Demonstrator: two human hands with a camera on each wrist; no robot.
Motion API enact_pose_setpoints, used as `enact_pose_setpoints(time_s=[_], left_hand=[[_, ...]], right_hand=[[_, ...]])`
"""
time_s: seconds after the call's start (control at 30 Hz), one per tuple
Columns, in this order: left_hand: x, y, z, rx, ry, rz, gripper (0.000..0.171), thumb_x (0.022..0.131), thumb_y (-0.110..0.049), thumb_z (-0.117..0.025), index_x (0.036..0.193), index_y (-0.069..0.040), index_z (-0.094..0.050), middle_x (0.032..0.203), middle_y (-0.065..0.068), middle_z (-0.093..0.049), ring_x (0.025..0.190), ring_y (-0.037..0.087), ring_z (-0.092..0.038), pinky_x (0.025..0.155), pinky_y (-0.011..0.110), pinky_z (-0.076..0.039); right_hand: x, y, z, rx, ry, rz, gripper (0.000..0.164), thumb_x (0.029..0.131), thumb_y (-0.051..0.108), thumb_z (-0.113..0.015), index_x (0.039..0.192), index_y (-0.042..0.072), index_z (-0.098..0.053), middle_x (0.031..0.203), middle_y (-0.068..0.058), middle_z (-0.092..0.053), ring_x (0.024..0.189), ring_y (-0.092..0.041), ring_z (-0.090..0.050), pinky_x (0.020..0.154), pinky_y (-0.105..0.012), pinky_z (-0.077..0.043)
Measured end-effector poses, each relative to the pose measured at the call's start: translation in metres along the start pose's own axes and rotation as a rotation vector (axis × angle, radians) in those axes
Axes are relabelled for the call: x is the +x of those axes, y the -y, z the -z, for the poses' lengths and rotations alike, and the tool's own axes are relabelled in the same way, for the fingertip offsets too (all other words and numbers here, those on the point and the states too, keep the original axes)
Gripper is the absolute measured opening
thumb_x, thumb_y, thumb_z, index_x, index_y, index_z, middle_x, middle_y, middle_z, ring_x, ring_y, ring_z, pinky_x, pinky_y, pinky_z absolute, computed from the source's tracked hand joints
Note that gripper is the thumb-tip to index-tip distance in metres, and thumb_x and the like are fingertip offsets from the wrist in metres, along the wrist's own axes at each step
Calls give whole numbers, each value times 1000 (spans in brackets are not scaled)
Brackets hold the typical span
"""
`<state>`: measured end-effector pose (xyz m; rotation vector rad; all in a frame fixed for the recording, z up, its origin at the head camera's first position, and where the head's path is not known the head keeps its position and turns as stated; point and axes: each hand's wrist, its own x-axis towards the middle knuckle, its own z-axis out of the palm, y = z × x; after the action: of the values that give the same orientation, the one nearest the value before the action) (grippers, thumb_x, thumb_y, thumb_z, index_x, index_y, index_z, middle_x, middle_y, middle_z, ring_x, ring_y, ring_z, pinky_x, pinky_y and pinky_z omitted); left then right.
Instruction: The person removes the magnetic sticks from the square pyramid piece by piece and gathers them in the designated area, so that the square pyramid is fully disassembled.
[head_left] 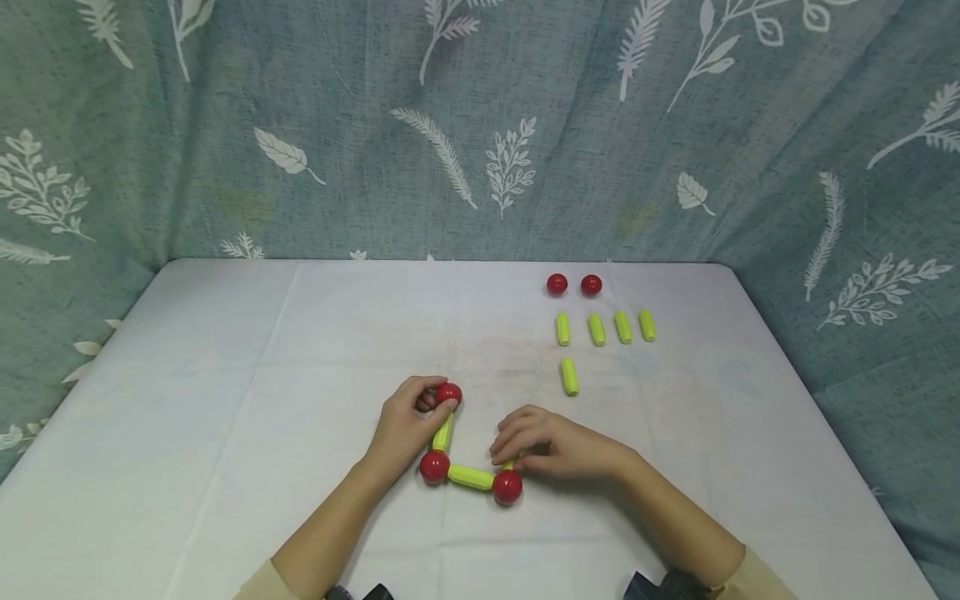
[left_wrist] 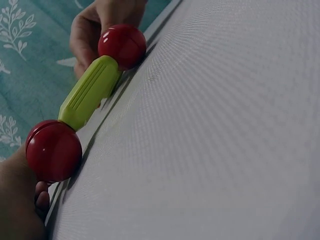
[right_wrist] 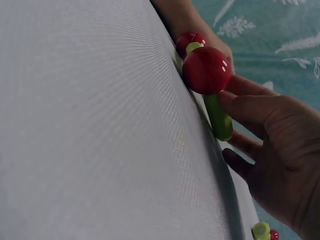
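In the head view, red balls and yellow-green rods are joined into an open U shape. My left hand [head_left: 401,427] pinches the far-left red ball [head_left: 449,393] between thumb and fingers. From that ball a rod [head_left: 442,433] leads to the near-left ball [head_left: 435,467], and a second rod [head_left: 471,477] runs on to the near-right ball [head_left: 507,487]. At this last ball, my right hand [head_left: 562,443] pinches a further green rod [right_wrist: 218,117] that stands out from it; in the head view the fingers mostly hide this rod.
Two loose red balls [head_left: 557,285] lie at the table's back right. Several loose green rods [head_left: 597,330] lie in front of them, one rod [head_left: 570,377] closer in. A white cloth covers the table [head_left: 225,467], and a patterned teal curtain [head_left: 337,125] hangs behind it.
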<state>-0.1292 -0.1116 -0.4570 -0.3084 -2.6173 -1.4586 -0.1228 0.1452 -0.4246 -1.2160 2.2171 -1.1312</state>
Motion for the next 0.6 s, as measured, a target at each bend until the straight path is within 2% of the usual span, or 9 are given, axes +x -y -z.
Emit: enact_pose_setpoints(time_s=[0.13, 0.3, 0.47, 0.6], left_hand=[[0, 0, 0, -9, 15, 3, 36, 84, -18, -72, 118, -9, -62, 99, 0, -59, 85, 13, -53, 76, 22, -49], [-1, 0, 1, -68, 57, -33, 36, 87, -20, -70, 121, -14, -62, 121, 0, -55, 95, 14, -54, 83, 27, -48], [-3, 0, 3, -113, 128, -141, 31, 84, -22, -73, 114, -17, -67, 133, 0, -47, 116, 19, -40, 90, 38, -41], [-5, 1, 3, -72, 188, -252, 33, 76, -24, -80, 107, -17, -71, 130, -1, -48, 124, 20, -30, 96, 40, -40]], right_hand=[[-2, -3, 1, -18, 8, -7, 22, 87, 10, -67, 106, 20, -72, 113, 11, -64, 120, -13, -46, 101, -33, -41], [-6, -10, 5, -41, -58, -21, 20, 87, 12, -68, 104, 22, -73, 109, 12, -64, 114, -11, -48, 97, -31, -43], [-9, -18, 9, -76, -135, -23, 20, 87, 13, -68, 105, 20, -73, 109, 10, -63, 111, -11, -49, 95, -32, -43], [-9, -21, 9, -121, -179, -18, 20, 88, 16, -67, 107, 19, -72, 110, 7, -63, 109, -13, -49, 94, -32, -44]])
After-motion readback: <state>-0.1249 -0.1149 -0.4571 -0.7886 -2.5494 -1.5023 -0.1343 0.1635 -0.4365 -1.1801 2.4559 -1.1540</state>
